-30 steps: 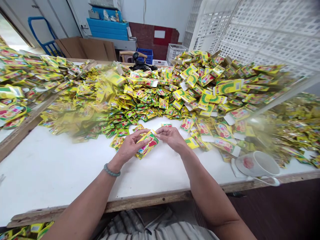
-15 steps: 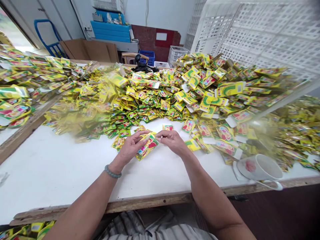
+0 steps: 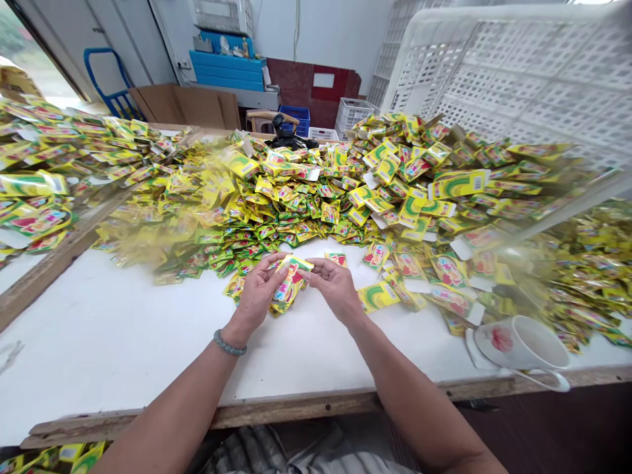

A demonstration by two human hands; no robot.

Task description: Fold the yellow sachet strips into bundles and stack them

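Above the white tabletop [image 3: 162,342], I hold a small printed carton [image 3: 288,284], yellow and green with red fruit and bright lettering, tilted in front of me. My left hand [image 3: 259,289] grips its left side, thumb across the printed face. The fingers of my right hand [image 3: 333,286] are pinched at its upper right end; what they cover there is hidden. Just behind my hands a low heap of small yellow-green sachets [image 3: 247,240] spreads over the table. One sachet [image 3: 336,259] lies apart behind my right hand, and a yellow carton [image 3: 378,296] rests to its right.
Cartons with white flaps [image 3: 459,184] are piled at the right, before a large white perforated crate [image 3: 518,79]. A flowered mug [image 3: 503,342] stands near the front right edge. A wooden strip [image 3: 59,263] borders another carton pile [image 3: 39,158] on the left.
The carton has turned more upright between my hands. My right fingers have shifted a little left along its upper end. The whole view has moved slightly.
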